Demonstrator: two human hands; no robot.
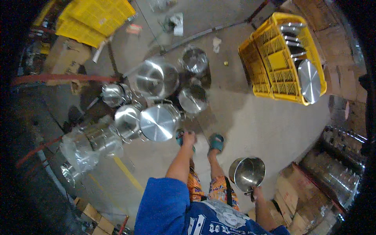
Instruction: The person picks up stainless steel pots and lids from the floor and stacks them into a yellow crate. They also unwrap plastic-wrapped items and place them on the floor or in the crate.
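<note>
My right hand (257, 194) is closed on the handle of a steel pot (247, 173), held at my right side with its shiny inside facing up. My left hand (188, 138) hangs over my left foot, just right of an upturned steel pot (158, 122) whose round base faces up. Its fingers are too blurred to tell whether they are curled or apart. Around that pot stand a large steel pot (156, 79), a smaller pot (128, 120), a pot with a long handle (113, 95), and two more steel pots (193, 98) behind.
A yellow crate (270, 58) at the far right holds several steel lids or pans on edge. Plastic-wrapped steel pots (92, 143) lie at left. Cardboard boxes (299, 196) and wrapped stacks (333, 168) line the right. More yellow crates (96, 19) stand far left, beside a red rail (66, 78).
</note>
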